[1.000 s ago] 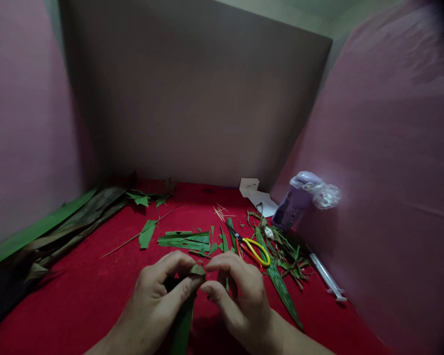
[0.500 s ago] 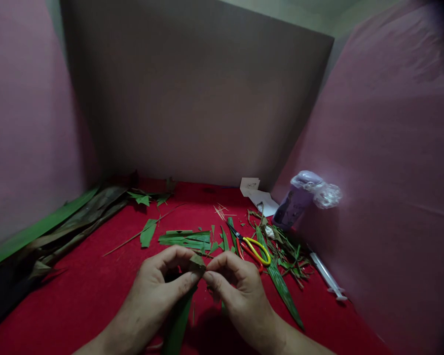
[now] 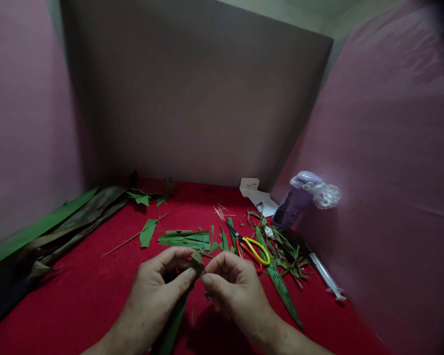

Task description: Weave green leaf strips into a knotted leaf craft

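Observation:
My left hand (image 3: 151, 293) is closed around a long green leaf strip (image 3: 173, 325), pinching its folded, brownish upper end between thumb and fingers. The strip hangs down below the hand toward the bottom edge. My right hand (image 3: 240, 293) is closed in a pinch just right of the fold; whatever its fingertips hold is too small to make out. Beyond the hands lie cut green leaf pieces (image 3: 185, 240). Scissors (image 3: 252, 250) with one red and one yellow handle rest just past my right hand.
Large leaves (image 3: 77, 209) lie along the left wall. At right are a heap of leaf scraps (image 3: 290, 259), a syringe (image 3: 326, 276) and a purple plastic-wrapped cup (image 3: 294, 199). Toothpicks (image 3: 220, 212) and white paper (image 3: 261, 201) lie farther back on the red cloth (image 3: 77, 296).
My right fingertips have drawn slightly away from the folded leaf end. The strip's lower part has swung a little to the left along with my left hand's small turn.

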Demonstrator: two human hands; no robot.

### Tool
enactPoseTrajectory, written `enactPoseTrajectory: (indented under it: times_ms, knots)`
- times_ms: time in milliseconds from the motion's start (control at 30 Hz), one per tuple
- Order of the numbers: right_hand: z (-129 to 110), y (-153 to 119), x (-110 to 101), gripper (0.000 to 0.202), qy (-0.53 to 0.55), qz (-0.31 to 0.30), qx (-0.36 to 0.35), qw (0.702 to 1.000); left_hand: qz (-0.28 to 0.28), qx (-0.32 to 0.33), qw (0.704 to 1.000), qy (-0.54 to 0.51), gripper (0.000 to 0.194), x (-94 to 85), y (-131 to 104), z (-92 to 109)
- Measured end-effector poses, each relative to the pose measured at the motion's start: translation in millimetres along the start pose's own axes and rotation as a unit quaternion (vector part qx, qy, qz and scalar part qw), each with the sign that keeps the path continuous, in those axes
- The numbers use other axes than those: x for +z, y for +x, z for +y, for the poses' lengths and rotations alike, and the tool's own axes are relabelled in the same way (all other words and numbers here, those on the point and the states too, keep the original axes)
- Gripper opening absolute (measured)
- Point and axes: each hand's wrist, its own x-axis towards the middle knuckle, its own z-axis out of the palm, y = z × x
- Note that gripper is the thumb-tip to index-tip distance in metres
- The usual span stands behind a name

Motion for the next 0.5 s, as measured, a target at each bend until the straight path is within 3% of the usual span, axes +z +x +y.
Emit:
enactPoseTrajectory:
  times_ms: [333,500]
  knots:
    - [-4.0,3.6,-3.9,0.026,0.046,-0.028,0.054,0.997,0.017,0.042,0.996,0.073,0.018,-0.7,-1.0,-8.4]
    - [-0.5,3.4,-6.4,0.027,0.065,-0.042,0.057,0.995,0.012,0.025,0.998,0.062,0.020,1.2,0.1,-4.3]
